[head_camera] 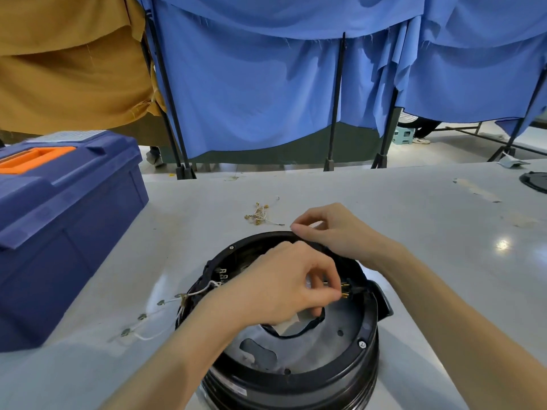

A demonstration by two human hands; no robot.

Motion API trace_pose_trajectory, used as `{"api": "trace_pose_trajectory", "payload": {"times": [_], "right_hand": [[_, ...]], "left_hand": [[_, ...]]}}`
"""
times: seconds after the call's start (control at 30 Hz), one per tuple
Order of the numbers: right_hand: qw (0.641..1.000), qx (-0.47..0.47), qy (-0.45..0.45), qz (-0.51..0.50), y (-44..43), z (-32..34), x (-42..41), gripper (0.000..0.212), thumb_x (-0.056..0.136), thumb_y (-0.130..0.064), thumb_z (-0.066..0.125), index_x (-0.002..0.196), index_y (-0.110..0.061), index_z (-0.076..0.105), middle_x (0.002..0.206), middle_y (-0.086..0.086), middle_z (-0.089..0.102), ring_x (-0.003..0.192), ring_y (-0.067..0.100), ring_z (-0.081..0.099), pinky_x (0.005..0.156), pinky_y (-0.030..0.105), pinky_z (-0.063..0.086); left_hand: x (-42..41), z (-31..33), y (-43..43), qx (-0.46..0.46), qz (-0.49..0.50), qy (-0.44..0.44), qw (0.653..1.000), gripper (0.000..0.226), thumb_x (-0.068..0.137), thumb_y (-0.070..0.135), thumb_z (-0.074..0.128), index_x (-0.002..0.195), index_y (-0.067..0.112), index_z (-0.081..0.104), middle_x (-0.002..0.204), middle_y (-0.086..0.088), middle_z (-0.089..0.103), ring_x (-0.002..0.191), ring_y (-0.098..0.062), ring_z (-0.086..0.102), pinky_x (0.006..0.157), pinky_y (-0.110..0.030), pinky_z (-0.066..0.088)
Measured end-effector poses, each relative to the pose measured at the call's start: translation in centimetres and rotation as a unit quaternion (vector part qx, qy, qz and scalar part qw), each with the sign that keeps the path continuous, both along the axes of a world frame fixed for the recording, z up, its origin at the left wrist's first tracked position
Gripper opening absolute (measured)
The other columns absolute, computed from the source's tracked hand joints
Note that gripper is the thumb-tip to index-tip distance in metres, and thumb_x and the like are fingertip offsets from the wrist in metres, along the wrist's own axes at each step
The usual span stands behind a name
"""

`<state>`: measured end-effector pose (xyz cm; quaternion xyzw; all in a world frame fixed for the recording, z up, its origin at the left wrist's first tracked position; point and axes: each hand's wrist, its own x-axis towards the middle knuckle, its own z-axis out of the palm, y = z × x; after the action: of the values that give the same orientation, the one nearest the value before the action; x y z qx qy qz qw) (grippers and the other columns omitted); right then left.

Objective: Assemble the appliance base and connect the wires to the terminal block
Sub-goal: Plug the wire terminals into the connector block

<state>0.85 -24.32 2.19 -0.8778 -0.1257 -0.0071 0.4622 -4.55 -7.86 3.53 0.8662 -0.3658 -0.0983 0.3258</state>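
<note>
A round black appliance base (334,377) lies upside down on the grey table, its grey inner plate showing. My left hand (284,285) is inside the ring and pinches a small wire end beside the brass terminals (344,290) at the right inner wall. My right hand (328,229) grips the far rim of the base, fingers curled over its edge. A black cable (299,329) loops under my left hand. White wires with metal lugs (148,316) trail out over the left rim onto the table.
A blue toolbox (59,226) with an orange handle stands at the left. A small bundle of spare wires with brass ends (260,214) lies beyond the base. Another black part (534,180) sits at the far right edge. Blue and tan cloths hang on frames behind.
</note>
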Motion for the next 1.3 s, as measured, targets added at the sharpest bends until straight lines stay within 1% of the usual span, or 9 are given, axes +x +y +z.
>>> {"api": "trace_pose_trajectory", "payload": {"times": [0.07,0.13,0.2,0.3,0.43,0.53,0.93,1.07,1.3], "right_hand": [[1.000,-0.011,0.001,0.008,0.3,-0.6,0.1,0.022,0.093,-0.029,0.064,0.103,-0.011,0.073,0.098,0.002,0.073,0.089,0.014,0.068,0.081,0.024,0.054],[1.000,-0.005,0.008,0.008,0.4,-1.0,0.1,0.021,0.094,-0.027,0.064,0.101,-0.010,0.073,0.094,0.008,0.073,0.083,0.017,0.067,0.082,0.030,0.053],[1.000,-0.001,0.004,0.005,0.3,-1.2,0.3,0.020,0.094,-0.026,0.064,0.099,-0.009,0.073,0.089,0.008,0.073,0.074,0.010,0.062,0.076,0.030,0.051],[1.000,-0.004,-0.005,0.003,0.3,-1.3,0.4,0.020,0.095,-0.025,0.063,0.096,-0.008,0.074,0.078,0.000,0.071,0.066,0.004,0.057,0.068,0.024,0.048],[1.000,-0.005,-0.012,0.000,0.1,-1.5,0.5,0.021,0.094,-0.027,0.063,0.097,-0.010,0.075,0.089,0.001,0.075,0.084,0.014,0.067,0.084,0.033,0.053],[1.000,-0.009,-0.014,-0.002,0.1,-1.6,0.6,0.021,0.094,-0.028,0.063,0.098,-0.011,0.075,0.090,0.001,0.075,0.091,0.019,0.069,0.088,0.036,0.054],[0.999,-0.034,-0.023,-0.001,0.1,-1.6,0.6,0.023,0.096,-0.030,0.061,0.100,-0.013,0.075,0.091,-0.001,0.075,0.089,0.015,0.068,0.088,0.037,0.054],[0.999,-0.038,-0.026,-0.001,0.1,-1.5,0.5,0.023,0.096,-0.031,0.060,0.099,-0.013,0.075,0.091,0.002,0.075,0.090,0.020,0.068,0.088,0.040,0.054],[0.999,-0.037,-0.028,-0.001,0.2,-1.5,0.4,0.025,0.096,-0.029,0.060,0.102,-0.010,0.074,0.094,0.007,0.074,0.094,0.024,0.068,0.091,0.042,0.053]], "left_hand": [[-0.2,-0.3,-0.3,0.035,0.022,-0.027,0.999,0.009,0.089,0.028,0.061,0.083,0.026,0.067,0.064,0.012,0.067,0.043,-0.008,0.060,0.053,-0.022,0.047],[-0.5,-0.7,-0.5,0.059,0.044,-0.056,0.996,0.010,0.089,0.029,0.059,0.085,0.027,0.067,0.056,0.017,0.063,0.048,-0.005,0.063,0.063,-0.027,0.051],[-0.9,-0.9,-0.7,0.064,0.060,-0.072,0.994,0.012,0.091,0.031,0.058,0.086,0.027,0.067,0.050,0.022,0.060,0.052,-0.002,0.064,0.064,-0.023,0.049],[-1.4,-1.4,-0.7,0.062,0.079,-0.087,0.991,0.016,0.093,0.036,0.057,0.086,0.026,0.068,0.062,0.013,0.069,0.063,0.000,0.063,0.072,-0.028,0.052],[-1.5,-1.6,-0.8,0.054,0.096,-0.091,0.990,0.015,0.094,0.036,0.057,0.087,0.028,0.069,0.073,0.012,0.072,0.076,-0.005,0.063,0.079,-0.036,0.052],[-1.5,-1.8,-1.0,0.052,0.098,-0.094,0.989,0.015,0.094,0.035,0.057,0.087,0.029,0.068,0.074,0.013,0.072,0.079,-0.008,0.064,0.081,-0.038,0.052],[-1.5,-2.8,-1.2,0.022,0.093,-0.090,0.991,0.014,0.096,0.027,0.056,0.092,0.021,0.067,0.073,0.008,0.070,0.081,-0.015,0.063,0.080,-0.041,0.052],[-1.4,-3.1,-1.3,0.014,0.091,-0.083,0.992,0.015,0.097,0.026,0.055,0.092,0.019,0.067,0.073,0.007,0.070,0.081,-0.015,0.062,0.080,-0.042,0.053],[-1.5,-3.1,-1.4,-0.012,0.108,-0.064,0.992,0.014,0.095,0.024,0.058,0.087,0.020,0.068,0.067,0.007,0.071,0.070,-0.006,0.064,0.078,-0.038,0.055]]}}
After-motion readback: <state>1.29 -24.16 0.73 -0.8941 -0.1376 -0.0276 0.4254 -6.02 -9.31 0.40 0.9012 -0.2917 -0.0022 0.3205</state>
